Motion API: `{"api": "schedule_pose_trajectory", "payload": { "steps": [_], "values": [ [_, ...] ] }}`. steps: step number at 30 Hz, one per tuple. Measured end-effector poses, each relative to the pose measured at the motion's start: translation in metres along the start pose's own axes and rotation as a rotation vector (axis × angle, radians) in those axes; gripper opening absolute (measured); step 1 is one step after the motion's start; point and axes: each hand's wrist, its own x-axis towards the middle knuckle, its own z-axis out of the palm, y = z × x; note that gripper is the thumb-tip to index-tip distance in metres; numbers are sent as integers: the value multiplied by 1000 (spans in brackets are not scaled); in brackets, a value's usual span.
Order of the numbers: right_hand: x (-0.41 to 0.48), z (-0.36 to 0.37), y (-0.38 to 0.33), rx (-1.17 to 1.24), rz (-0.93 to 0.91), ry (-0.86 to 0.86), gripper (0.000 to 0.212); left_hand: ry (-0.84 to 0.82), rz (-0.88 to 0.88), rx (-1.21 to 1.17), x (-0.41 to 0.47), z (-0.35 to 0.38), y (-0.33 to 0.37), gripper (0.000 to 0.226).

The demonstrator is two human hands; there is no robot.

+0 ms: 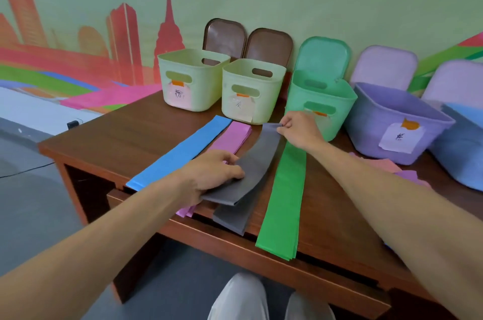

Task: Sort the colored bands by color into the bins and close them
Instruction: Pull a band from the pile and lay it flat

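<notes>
Long bands lie side by side on the brown table: blue, pink, grey and green. My left hand grips the near part of the top grey band, lifting it off another grey band beneath. My right hand pinches the far end of that same grey band. Behind stand two pale yellow bins, a green bin, a purple bin and a blue bin, all without lids on.
Lids lean on the wall behind the bins: two brown, a green one, two lilac. Pink and purple bands lie near the purple bin. The table's front edge is close to my knees. Grey floor lies to the left.
</notes>
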Motion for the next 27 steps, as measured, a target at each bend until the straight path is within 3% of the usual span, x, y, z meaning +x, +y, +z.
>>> {"api": "schedule_pose_trajectory", "payload": {
  "steps": [8, 16, 22, 27],
  "values": [
    [7, 29, 2, -71, 35, 18, 8, 33, 24, -48, 11, 10, -17, 29],
    [10, 34, 3, -109, 35, 31, 4, 113, 117, 254, 15, 15, -14, 34],
    [8, 36, 0, -199, 23, 32, 13, 189, 142, 470, 19, 16, -14, 49],
    [5, 36, -6, -325, 21, 5, 24, 214, 181, 731, 17, 20, -10, 46]
  ]
}}
